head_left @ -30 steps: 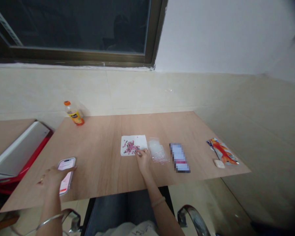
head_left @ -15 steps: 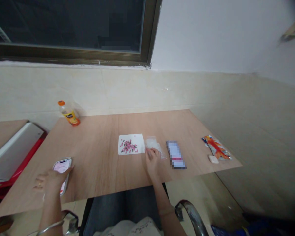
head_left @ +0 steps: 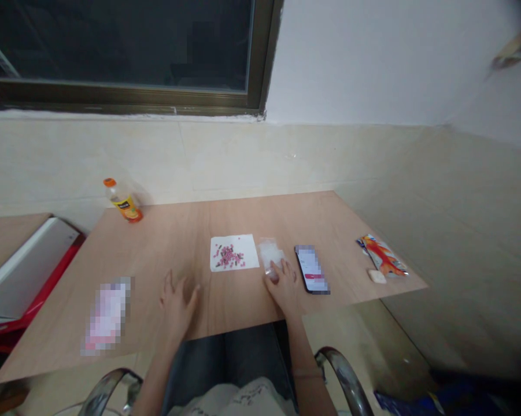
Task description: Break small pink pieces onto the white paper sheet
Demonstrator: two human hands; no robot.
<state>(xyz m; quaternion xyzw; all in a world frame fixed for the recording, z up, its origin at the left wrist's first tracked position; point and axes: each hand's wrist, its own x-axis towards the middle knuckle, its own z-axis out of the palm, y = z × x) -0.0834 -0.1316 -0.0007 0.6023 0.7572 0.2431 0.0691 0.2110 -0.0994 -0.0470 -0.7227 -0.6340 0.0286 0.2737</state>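
Observation:
My left hand [head_left: 177, 303] hovers or rests at the near edge of the wooden table [head_left: 169, 254], fingers apart and holding nothing. Left of it lies a phone with a blurred screen [head_left: 107, 316]. My right hand [head_left: 285, 287] has its thumb side on the lower edge of a clear plastic bag [head_left: 269, 255], with its fingers spread. Beside the bag is a white paper sheet [head_left: 247, 252] bearing a heap of small pink and dark pieces [head_left: 228, 256]. To the right of my right hand lies a second phone [head_left: 311, 268].
An orange-capped juice bottle [head_left: 124, 201] stands at the table's far left. A colourful foil packet [head_left: 382, 256] and a small white lump [head_left: 377, 277] lie at the right end. A white-and-red object [head_left: 26, 271] sits beyond the left edge. Metal chair arms [head_left: 344, 378] flank my lap.
My left hand has let go of the phone and moved right, leaving the phone flat on the table. My right hand has shifted slightly lower on the plastic bag.

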